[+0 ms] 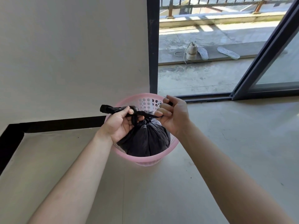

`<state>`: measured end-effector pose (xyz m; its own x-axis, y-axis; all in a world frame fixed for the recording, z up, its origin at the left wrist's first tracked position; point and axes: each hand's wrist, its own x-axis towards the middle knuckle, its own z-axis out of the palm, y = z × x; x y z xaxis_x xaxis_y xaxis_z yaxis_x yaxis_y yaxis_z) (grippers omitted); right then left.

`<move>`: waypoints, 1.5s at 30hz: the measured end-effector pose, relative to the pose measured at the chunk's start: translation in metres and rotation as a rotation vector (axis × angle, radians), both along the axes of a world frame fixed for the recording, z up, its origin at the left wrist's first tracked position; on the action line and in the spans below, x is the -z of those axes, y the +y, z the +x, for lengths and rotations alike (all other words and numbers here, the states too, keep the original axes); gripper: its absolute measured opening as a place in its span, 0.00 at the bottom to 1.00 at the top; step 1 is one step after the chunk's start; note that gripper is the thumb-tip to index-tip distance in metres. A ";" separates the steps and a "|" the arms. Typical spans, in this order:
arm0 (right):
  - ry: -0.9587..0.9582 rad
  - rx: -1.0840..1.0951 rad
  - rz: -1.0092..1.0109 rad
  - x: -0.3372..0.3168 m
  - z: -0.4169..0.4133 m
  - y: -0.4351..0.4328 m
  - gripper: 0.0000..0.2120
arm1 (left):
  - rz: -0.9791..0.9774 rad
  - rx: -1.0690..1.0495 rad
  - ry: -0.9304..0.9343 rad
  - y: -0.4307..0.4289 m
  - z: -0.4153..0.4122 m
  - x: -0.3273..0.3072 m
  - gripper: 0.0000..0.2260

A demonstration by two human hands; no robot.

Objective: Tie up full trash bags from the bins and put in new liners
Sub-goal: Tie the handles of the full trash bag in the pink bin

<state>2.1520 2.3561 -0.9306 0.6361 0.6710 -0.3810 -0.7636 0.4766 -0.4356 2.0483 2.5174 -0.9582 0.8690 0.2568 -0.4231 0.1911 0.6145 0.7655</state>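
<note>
A full black trash bag (145, 139) sits inside a pink perforated plastic bin (145, 160) on the floor by the wall. The bag's neck is gathered, and two twisted ends cross above it in a loose knot. My left hand (119, 125) grips one twisted end, which sticks out to the left past my thumb. My right hand (173, 115) grips the other end, pulled to the right over the bin's rim. Both hands hover just above the bag.
A white wall (72, 54) with a black baseboard stands behind the bin. An open sliding glass door (267, 62) at the right leads to a balcony with a shoe (191, 52) and two insoles. Grey floor (161, 191) surrounds the bin.
</note>
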 end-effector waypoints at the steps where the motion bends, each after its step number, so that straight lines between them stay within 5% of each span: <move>1: 0.002 -0.001 -0.020 0.002 0.001 0.000 0.14 | -0.018 -0.025 0.002 0.001 0.001 0.001 0.19; 7: 0.034 -0.017 -0.172 0.008 0.006 -0.002 0.13 | 0.055 -0.120 -0.018 -0.009 0.002 0.001 0.12; 11: -0.103 -0.146 -0.358 0.010 0.007 -0.002 0.12 | 0.213 -0.088 -0.057 -0.015 0.001 0.007 0.21; 14: -0.598 -0.197 -0.665 0.013 0.013 -0.007 0.03 | 0.407 -0.024 -0.084 -0.013 0.000 0.008 0.22; 16: -1.095 -0.081 -0.961 0.022 0.027 -0.012 0.10 | 0.479 -0.010 -0.101 -0.009 -0.002 0.006 0.22; 19: -1.404 -0.079 -0.966 0.020 0.036 -0.015 0.18 | 0.559 0.022 -0.139 -0.004 -0.005 0.000 0.22; 24: -1.425 -0.519 -0.753 0.023 0.014 -0.007 0.15 | 0.723 0.117 -0.126 -0.005 -0.004 -0.008 0.18; 27: -1.482 -0.401 -0.835 0.038 0.011 0.000 0.08 | 0.790 0.129 -0.115 -0.002 -0.005 -0.012 0.20; 31: -1.402 -0.339 -0.841 0.035 0.012 0.004 0.03 | 1.039 -0.121 -0.127 -0.006 0.000 -0.011 0.18; 34: -1.407 -0.345 -0.809 0.033 0.011 0.006 0.03 | 1.233 -0.289 -0.114 -0.008 0.002 -0.004 0.08; 39: -1.118 -0.509 -0.667 0.028 0.006 0.001 0.13 | 1.337 -0.296 -0.066 -0.012 -0.005 0.003 0.08; 45: -1.020 -0.554 -0.603 0.026 0.003 -0.002 0.12 | 0.944 -0.193 0.062 -0.018 0.006 0.000 0.07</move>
<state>2.1548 2.3536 -0.9571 0.5117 0.8291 -0.2255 0.0043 -0.2649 -0.9643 2.0542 2.4991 -0.9580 0.7594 0.6505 -0.0130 0.2083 -0.2241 0.9521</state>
